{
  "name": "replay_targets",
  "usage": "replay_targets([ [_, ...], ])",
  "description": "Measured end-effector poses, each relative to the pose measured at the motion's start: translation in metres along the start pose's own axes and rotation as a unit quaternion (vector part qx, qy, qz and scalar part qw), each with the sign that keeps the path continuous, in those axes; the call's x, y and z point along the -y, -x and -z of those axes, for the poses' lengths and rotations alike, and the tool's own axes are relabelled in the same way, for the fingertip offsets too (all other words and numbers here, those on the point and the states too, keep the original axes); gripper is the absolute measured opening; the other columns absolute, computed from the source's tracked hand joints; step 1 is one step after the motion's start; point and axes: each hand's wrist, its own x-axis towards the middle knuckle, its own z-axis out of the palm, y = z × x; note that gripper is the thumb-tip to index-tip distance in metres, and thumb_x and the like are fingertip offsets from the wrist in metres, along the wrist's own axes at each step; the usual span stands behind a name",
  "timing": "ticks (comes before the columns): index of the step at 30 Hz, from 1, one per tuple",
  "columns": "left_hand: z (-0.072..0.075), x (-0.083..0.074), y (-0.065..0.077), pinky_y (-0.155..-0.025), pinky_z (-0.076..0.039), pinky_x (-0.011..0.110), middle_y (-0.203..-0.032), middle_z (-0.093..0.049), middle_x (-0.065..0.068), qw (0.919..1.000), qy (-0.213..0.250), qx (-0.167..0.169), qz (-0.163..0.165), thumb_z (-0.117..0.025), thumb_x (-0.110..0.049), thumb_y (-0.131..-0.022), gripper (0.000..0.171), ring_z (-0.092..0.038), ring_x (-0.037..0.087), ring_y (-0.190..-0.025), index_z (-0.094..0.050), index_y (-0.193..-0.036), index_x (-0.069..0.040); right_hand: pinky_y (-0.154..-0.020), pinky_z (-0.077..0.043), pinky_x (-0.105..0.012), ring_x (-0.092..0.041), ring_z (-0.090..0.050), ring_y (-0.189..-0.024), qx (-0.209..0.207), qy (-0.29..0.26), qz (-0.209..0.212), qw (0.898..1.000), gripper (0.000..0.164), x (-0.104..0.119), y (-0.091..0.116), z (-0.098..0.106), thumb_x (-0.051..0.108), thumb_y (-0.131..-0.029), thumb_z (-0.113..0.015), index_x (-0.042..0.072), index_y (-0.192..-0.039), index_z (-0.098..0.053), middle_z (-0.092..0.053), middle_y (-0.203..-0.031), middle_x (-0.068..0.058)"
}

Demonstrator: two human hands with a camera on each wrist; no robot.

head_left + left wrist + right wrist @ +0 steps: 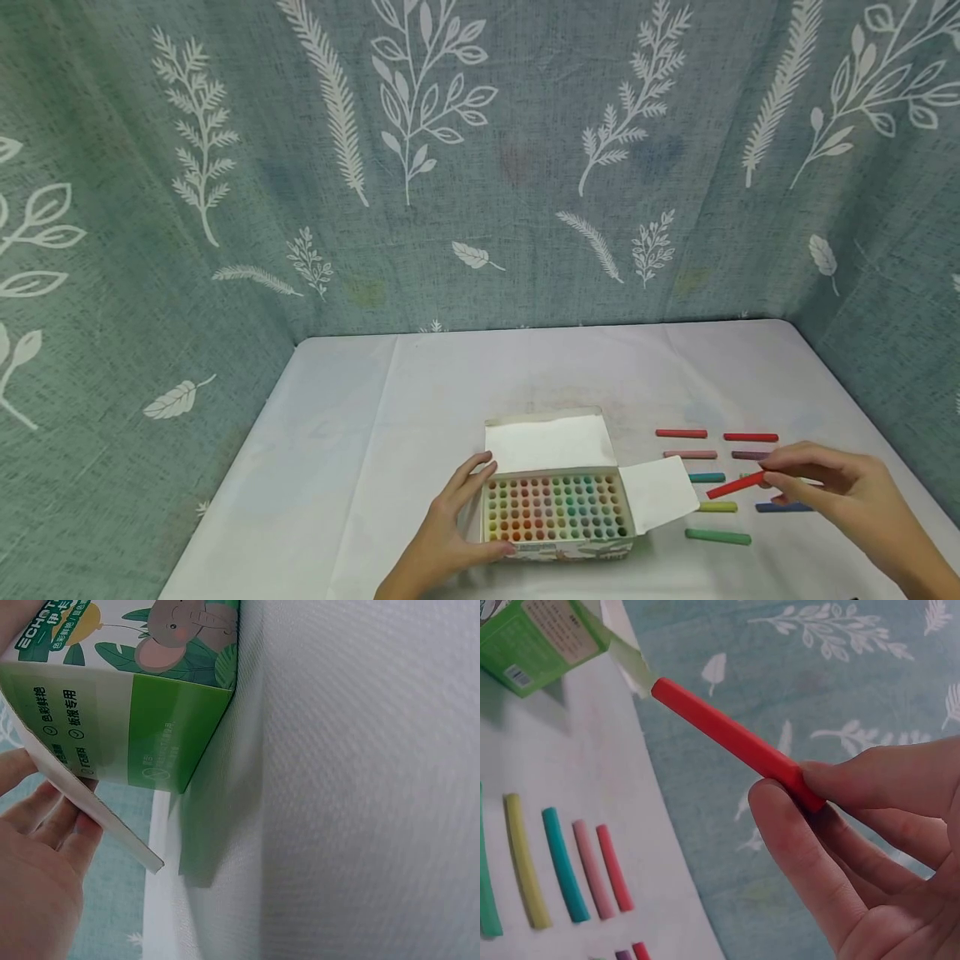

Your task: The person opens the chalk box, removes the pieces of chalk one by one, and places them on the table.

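Observation:
A chalk box [570, 550] stands on the table with its lid and right flap folded out, showing rows of coloured chalk ends in a holed grid. My left hand [450, 525] grips its left end, thumb at the front corner and fingers along the left side; in the left wrist view fingers reach behind an opened flap [90, 802]. To the right of the box, my right hand [832, 483] pinches a red chalk stick [727, 735] by one end between thumb and fingers. The stick's free end points left, above the chalks on the table.
Loose chalks lie in two columns right of the box: red [681, 433], another red [751, 437], pink [690, 455], purple [748, 455], teal [707, 477], yellow [717, 507], blue [783, 507] and green [717, 537]. A leaf-patterned curtain [525, 250] surrounds the white table [420, 400].

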Motion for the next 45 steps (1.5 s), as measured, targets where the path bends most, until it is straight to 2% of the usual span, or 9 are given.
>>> replay_targets([
  [6,0.000,0.000,0.000,-0.098,-0.037,0.060,-0.151,-0.030,0.000,1.0000,-0.007,-0.001,0.002,-0.082,-0.043,-0.070,0.089,-0.031,0.032,-0.136,-0.041,-0.145,-0.019,-0.061,-0.056,-0.028,-0.015,-0.065,-0.075,-0.016,0.024,-0.044,0.999,0.018,-0.015,0.001,0.003,0.003,-0.085,-0.068,-0.005,-0.102,-0.067,-0.066,-0.092,0.005],
  [11,0.000,0.001,0.000,-0.097,-0.038,0.060,-0.151,-0.030,0.001,1.0000,-0.007,0.000,0.001,-0.082,-0.042,-0.071,0.088,-0.031,0.033,-0.136,-0.040,-0.145,-0.018,-0.060,-0.056,-0.027,-0.018,-0.065,-0.071,-0.018,0.035,-0.062,0.997,0.019,-0.025,0.004,0.005,0.004,-0.087,-0.067,-0.007,-0.103,-0.066,-0.066,-0.090,0.007],
  [25,-0.001,0.000,0.000,-0.097,-0.038,0.059,-0.151,-0.030,0.000,1.0000,-0.009,-0.003,0.000,-0.082,-0.042,-0.071,0.088,-0.031,0.032,-0.136,-0.040,-0.145,-0.019,-0.063,-0.057,-0.034,-0.021,-0.066,-0.075,0.004,-0.011,-0.108,0.994,0.025,-0.051,0.013,0.017,0.006,-0.090,-0.063,-0.013,-0.107,-0.061,-0.068,-0.092,0.004],
  [35,-0.001,0.001,0.001,-0.096,-0.040,0.058,-0.151,-0.030,0.002,0.9997,-0.019,-0.005,-0.015,-0.082,-0.041,-0.071,0.088,-0.033,0.034,-0.135,-0.040,-0.145,-0.018,-0.064,-0.057,-0.033,-0.022,-0.067,-0.075,0.000,-0.013,-0.154,0.988,0.030,-0.064,0.014,0.020,0.011,-0.091,-0.064,-0.013,-0.108,-0.061,-0.068,-0.088,0.009],
  [45,-0.001,0.001,0.001,-0.096,-0.041,0.057,-0.151,-0.029,0.002,0.9996,-0.020,-0.001,-0.019,-0.082,-0.040,-0.071,0.089,-0.033,0.034,-0.135,-0.039,-0.145,-0.017,-0.064,-0.057,-0.032,-0.021,-0.066,-0.072,0.004,-0.007,-0.206,0.978,0.031,-0.078,0.017,0.022,0.008,-0.089,-0.065,-0.016,-0.108,-0.060,-0.066,-0.085,0.008],
])
